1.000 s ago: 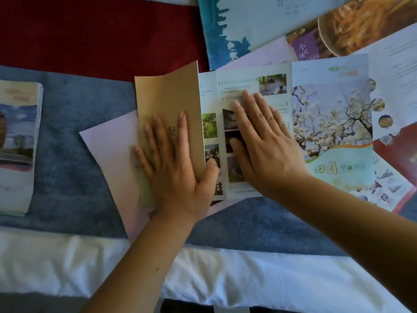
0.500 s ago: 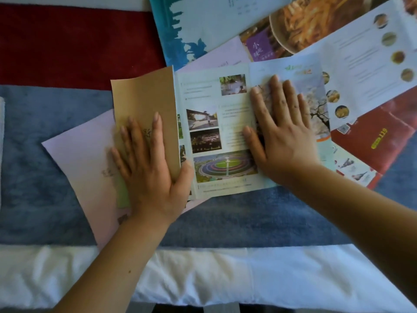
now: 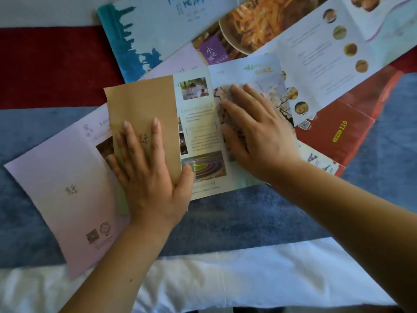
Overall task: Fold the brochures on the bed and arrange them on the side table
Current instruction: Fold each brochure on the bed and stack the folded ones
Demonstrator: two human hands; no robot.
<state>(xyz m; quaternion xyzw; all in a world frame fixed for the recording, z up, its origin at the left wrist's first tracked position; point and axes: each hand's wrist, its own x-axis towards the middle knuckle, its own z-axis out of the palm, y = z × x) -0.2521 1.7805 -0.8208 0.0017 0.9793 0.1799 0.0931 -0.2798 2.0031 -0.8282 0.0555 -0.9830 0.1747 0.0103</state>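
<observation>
1. Bed (image 3: 248, 222): the blue blanket, between a red band (image 3: 56, 64) and a white sheet (image 3: 225, 279), serves as the folding surface. The side table is not in view.
2. Loose brochures lie fanned and overlapping across the upper bed: teal brochure (image 3: 146, 26), food brochure (image 3: 259, 26), white leaflet (image 3: 316, 53), red brochure (image 3: 338, 132). A lilac brochure (image 3: 56, 177) lies lower left. All are flat and unfolded, so most of the task looks undone.
3. The working brochure (image 3: 198, 132) lies centre, on top of the lilac one. Its tan panel (image 3: 140, 105) is turned over at the left, and the photo panel shows in the middle.
4. Left hand (image 3: 149, 184): palm down on the tan panel, probably to set the crease and stop spring-back.
5. Right hand (image 3: 255, 136): palm down on the blossom panel at the right, probably anchoring the sheet against sliding on the soft blanket.
6. Left fingers (image 3: 155, 136) and right fingers (image 3: 243, 98) are straight and slightly apart, pressing and gripping nothing.
</observation>
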